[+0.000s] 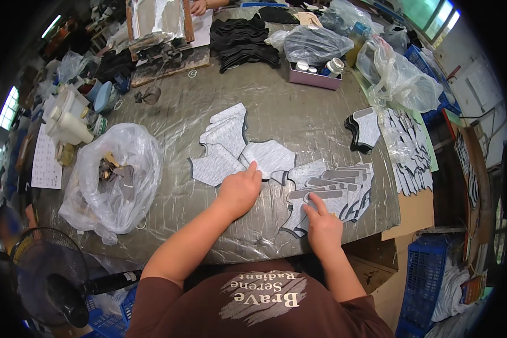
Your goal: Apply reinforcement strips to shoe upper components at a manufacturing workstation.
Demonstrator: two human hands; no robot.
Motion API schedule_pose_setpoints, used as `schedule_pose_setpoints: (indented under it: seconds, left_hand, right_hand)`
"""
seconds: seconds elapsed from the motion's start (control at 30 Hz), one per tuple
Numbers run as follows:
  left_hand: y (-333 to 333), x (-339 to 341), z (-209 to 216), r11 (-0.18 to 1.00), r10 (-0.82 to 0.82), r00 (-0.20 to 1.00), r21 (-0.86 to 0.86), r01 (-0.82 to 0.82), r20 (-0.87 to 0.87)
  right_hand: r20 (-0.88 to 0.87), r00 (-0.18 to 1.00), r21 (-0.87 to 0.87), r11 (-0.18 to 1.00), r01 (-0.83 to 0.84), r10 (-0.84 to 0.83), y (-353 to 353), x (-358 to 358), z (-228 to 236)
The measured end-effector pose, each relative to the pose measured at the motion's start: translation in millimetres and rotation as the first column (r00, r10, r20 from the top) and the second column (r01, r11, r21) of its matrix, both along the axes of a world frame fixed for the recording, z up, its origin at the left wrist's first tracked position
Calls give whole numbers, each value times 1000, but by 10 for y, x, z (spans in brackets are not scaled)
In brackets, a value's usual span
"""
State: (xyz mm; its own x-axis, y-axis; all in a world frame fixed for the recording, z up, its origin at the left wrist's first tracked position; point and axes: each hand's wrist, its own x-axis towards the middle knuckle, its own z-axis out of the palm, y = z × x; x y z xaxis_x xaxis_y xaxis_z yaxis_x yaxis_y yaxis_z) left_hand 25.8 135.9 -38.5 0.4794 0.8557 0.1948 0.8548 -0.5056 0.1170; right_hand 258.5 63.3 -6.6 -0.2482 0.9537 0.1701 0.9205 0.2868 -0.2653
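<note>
My left hand lies at the middle of the table, fingers reaching forward. Its fingertips touch the lower edge of a grey, dark-edged cut fabric piece. Another such piece lies beside it, left of the fingers. Behind them, a fanned stack of matching pieces spreads out. To the right, my right hand rests at the near edge of overlapping grey pieces with darker grey strips. Its index finger stretches over one strip, and the thumb side is partly hidden.
A clear plastic bag with scraps stands at left, near white bottles. Farther right lie a small stack of grey pieces and rows of cut pieces. A pink box and black fabric pieces sit at the back. Another person's hand shows there.
</note>
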Motion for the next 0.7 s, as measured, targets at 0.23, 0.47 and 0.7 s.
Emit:
schedule_pose_setpoints:
  seconds: [0.23, 0.47, 0.7]
  left_hand:
    - [-535, -575, 98, 993, -114, 973, 15, 114, 201]
    - [-1038, -531, 374, 956, 37, 882, -274, 105, 469]
    - [-982, -339, 612, 789, 389, 611, -592, 166, 690]
  right_hand:
    - [-49, 999, 27, 1000, 6, -5, 3, 51, -5]
    - [-436, 896, 132, 991, -28, 84, 2, 10, 161]
    - [-939, 54, -339, 887, -312, -340, -56, -552, 107]
